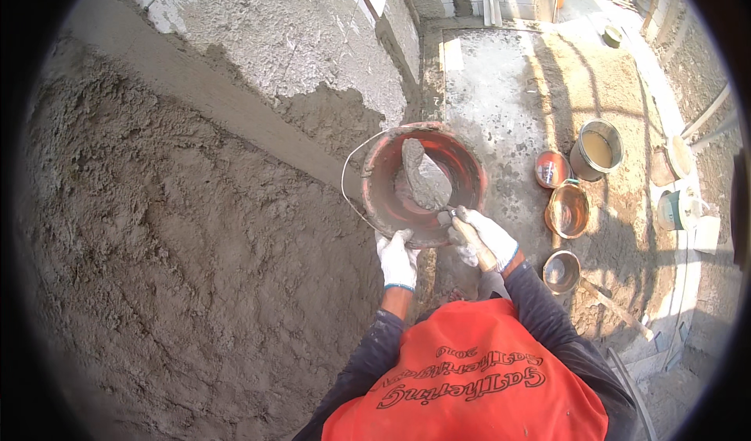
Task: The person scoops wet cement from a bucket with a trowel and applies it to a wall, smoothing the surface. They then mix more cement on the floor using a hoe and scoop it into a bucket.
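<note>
Close to you, your left hand [397, 259] has its fingers gripping the near rim of the red bucket [379, 179]. The bucket is right in front of you, tipped so you can see inside. Your right hand [489, 239] has its fingers wrapped around the handle of the trowel [435, 172]. I can't tell if that hand touches the rim too. The blade is inside the bucket, with a lump of wet mortar [414, 158] on it. Not much other mortar shows in there, so I think this bucket is nearly used up.

Beside you, the big wall [195, 261] is covered but bumpy, so smoothing looks not yet done. Farther up, the pale wall patch [282, 38] has only a thin, rough coat, so covering it looks left to do.
</note>
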The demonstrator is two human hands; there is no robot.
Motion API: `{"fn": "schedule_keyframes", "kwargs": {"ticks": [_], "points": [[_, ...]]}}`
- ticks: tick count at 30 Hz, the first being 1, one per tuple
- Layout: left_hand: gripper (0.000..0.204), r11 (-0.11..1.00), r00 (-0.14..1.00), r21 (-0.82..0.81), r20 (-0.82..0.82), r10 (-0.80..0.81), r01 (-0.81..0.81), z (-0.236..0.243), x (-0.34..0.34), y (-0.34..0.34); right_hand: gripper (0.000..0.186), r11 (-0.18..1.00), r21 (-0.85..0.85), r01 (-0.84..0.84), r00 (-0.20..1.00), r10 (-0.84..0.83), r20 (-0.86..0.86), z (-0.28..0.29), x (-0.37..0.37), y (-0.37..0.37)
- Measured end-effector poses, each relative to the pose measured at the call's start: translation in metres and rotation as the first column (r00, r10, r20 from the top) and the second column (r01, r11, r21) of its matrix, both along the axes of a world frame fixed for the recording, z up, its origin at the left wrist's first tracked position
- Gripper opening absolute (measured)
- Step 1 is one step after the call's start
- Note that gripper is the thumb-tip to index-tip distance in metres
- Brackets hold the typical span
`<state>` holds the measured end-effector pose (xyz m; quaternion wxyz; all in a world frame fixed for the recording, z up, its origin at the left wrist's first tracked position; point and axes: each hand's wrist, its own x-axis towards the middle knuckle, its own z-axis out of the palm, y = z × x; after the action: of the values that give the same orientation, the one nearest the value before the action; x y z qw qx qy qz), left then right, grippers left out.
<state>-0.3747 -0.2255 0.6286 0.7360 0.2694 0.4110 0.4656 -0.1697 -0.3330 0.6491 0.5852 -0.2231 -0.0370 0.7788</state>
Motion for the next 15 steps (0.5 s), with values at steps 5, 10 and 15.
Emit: {"fn": "schedule_keyframes", "kwargs": {"ticks": [5,10,15], "points": [[0.059,0.966,0.969,-0.257,-0.246,-0.031,-0.035,-0.06,-0.059,0.0,0.045,0.905,-0.032,0.424,0.892,-0.41,0.191,0.052,0.071,0.009],[0.057,0.928,0.911,-0.317,-0.408,0.054,-0.197,-0.083,-0.126,-0.056,0.051,0.459,0.322,0.828,0.083,-0.667,0.74,0.094,0.114,0.064],[0.059,0.878,0.849,-0.308,-0.497,0.179,-0.366,-0.068,-0.177,-0.115,0.067,0.216,0.428,0.878,-0.215,-0.62,0.755,0.114,0.073,0.147]]}}
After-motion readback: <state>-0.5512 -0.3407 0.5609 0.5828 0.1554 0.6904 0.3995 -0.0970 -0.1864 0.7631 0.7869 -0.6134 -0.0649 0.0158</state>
